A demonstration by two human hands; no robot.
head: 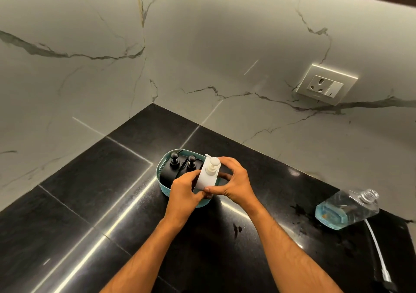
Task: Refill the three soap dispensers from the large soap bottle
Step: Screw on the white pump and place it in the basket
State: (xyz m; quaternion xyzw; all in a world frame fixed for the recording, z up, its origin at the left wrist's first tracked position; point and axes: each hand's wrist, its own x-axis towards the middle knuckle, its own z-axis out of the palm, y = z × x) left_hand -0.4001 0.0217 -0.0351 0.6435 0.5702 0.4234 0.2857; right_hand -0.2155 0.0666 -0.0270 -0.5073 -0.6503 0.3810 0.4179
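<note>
Both hands clamp the white soap dispenser point(208, 175): the left hand point(183, 193) has its grip on the near-left side, the right hand point(234, 180) wraps the right side. It sits in a teal basket point(162, 165) beside two black dispensers point(174, 161) on the black tabletop point(90, 202). Well apart to the right stands the clear large soap bottle point(347, 209), uncapped, holding blue liquid.

A single head-worn camera is looking forward and steeply down at the black counter point(67, 214), facing the marble corner beyond it, close above that counter.
</note>
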